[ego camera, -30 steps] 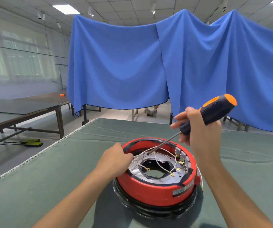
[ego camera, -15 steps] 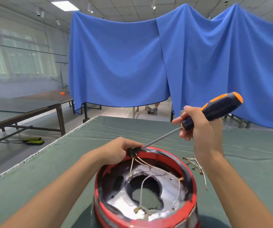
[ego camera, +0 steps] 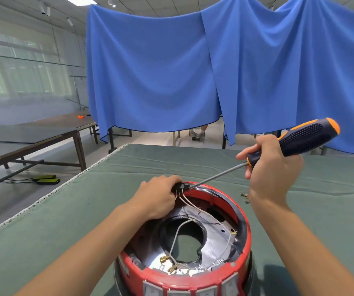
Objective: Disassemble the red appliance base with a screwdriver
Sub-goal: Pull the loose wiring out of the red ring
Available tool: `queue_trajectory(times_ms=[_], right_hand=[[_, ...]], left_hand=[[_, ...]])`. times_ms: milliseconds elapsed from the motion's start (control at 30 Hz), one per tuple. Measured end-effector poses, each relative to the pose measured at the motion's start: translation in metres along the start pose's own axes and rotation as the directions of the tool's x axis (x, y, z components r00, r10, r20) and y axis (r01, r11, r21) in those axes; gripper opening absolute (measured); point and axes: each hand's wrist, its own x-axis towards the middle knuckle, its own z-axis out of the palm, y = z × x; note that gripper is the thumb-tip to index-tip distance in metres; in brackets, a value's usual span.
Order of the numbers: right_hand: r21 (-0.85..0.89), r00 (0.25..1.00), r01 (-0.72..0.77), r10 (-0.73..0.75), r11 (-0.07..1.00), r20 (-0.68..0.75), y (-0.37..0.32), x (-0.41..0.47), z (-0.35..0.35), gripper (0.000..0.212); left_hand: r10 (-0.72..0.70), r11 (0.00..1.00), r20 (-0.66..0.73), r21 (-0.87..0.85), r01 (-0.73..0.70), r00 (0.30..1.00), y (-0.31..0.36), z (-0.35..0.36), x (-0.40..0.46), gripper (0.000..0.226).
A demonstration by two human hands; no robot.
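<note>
A person worked a screwdriver into a small black part on the far rim of the red appliance base, low in the centre of the frame

The base sat open on the green table cover, its wires loose inside. The left hand curled round the black part where the wires met the rim; the right hand was closed round the screwdriver's black-and-orange handle at right of centre, the shaft slanting down-left to that part. The shell looked rigid and likely fairly light, best held by its rim; the thin wires and brass connectors seemed fragile and liable to snag
</note>
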Motion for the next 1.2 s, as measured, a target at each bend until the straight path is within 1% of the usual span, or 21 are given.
queue_trajectory(times_ms=[133,200,267,367,433,500,533,633,700,767,867,967,1067,1200], right_hand=[[0.024,1.0,-0.002,0.003,1.0,-0.027,0.006,-0.003,-0.001,0.042],[0.034,0.999,-0.002,0.003,0.999,-0.039,0.008,-0.003,-0.002,0.042],[0.042,0.999,-0.013,0.015,0.999,-0.051,0.011,-0.002,-0.002,0.043],[0.059,0.996,-0.041,0.046,0.997,-0.079,0.016,-0.002,-0.004,0.043],[0.084,0.99,-0.074,0.084,0.994,-0.117,0.018,-0.001,-0.005,0.036],[0.113,0.98,-0.106,0.123,0.988,-0.158,0.022,0.003,-0.007,0.025],[0.122,0.975,-0.117,0.137,0.986,-0.176,0.024,0.005,-0.008,0.024],[0.135,0.954,-0.146,0.176,0.98,-0.243,0.031,0.009,-0.015,0.043],[0.162,0.932,-0.179,0.22,0.97,-0.287,0.034,0.01,-0.019,0.046],[0.178,0.907,-0.213,0.262,0.961,-0.33,0.037,0.013,-0.023,0.045],[0.189,0.875,-0.251,0.306,0.949,-0.375,0.041,0.014,-0.026,0.031],[0.197,0.855,-0.264,0.324,0.944,-0.405,0.044,0.014,-0.027,0.029],[0.184,0.848,-0.274,0.328,0.944,-0.415,0.046,0.014,-0.029,0.028],[0.15,0.861,-0.281,0.318,0.948,-0.396,0.054,0.006,-0.027,0.028]], left_hand=[[0.085,0.991,0.04,-0.106,-0.081,0.996,-0.001,-0.008,0.004,0.066],[0.074,0.987,0.089,-0.148,-0.061,0.993,-0.002,-0.015,0.007,0.073],[0.048,0.993,0.107,-0.113,-0.036,0.993,0.001,-0.019,0.012,0.074],[0.013,1.0,0.039,-0.015,-0.013,0.999,0.012,-0.012,0.014,0.068],[0.022,0.999,-0.015,-0.027,-0.023,1.0,0.013,-0.003,0.01,0.066],[0.036,0.997,-0.029,-0.063,-0.038,0.999,0.01,0.001,0.008,0.069],[0.03,0.996,-0.035,-0.085,-0.033,0.999,0.008,0.001,0.009,0.07],[-0.005,0.99,-0.087,-0.141,-0.008,0.996,0.006,0.003,0.011,0.062],[-0.029,0.987,-0.109,-0.159,0.011,0.994,0.005,0.003,0.012,0.054],[-0.047,0.987,-0.106,-0.16,0.029,0.993,0.002,0.003,0.014,0.049],[-0.049,0.984,-0.093,-0.176,0.032,0.994,-0.001,0.002,0.016,0.044],[-0.043,0.984,-0.085,-0.178,0.027,0.995,-0.001,0.003,0.016,0.043],[-0.041,0.982,-0.075,-0.187,0.027,0.996,-0.001,0.002,0.016,0.043],[-0.029,0.979,-0.066,-0.201,0.015,0.997,0.0,0.002,0.016,0.045]])
